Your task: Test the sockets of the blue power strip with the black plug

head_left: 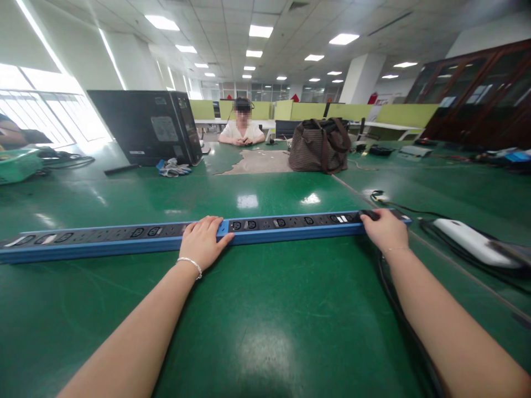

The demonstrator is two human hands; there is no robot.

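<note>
A long blue power strip point(269, 236) with a row of black sockets lies across the green table, reaching toward the left edge of the view. My left hand point(203, 239) grips it near the middle, fingers over the top and thumb along the front side. Toward the strip's right end, my right hand point(386, 229) is closed on a black plug point(368, 215) at the sockets. Whether the plug sits fully in a socket is hidden by my fingers. A black cable point(394, 301) runs down from beneath my right hand toward the front of the table.
A white device point(473, 241) with dark cables lies on the right. Farther back stand a black computer case point(145, 127), gloves point(173, 167) and a brown checked bag point(317, 146). A green basket point(19, 165) is at left. Another person point(241, 132) sits across the table.
</note>
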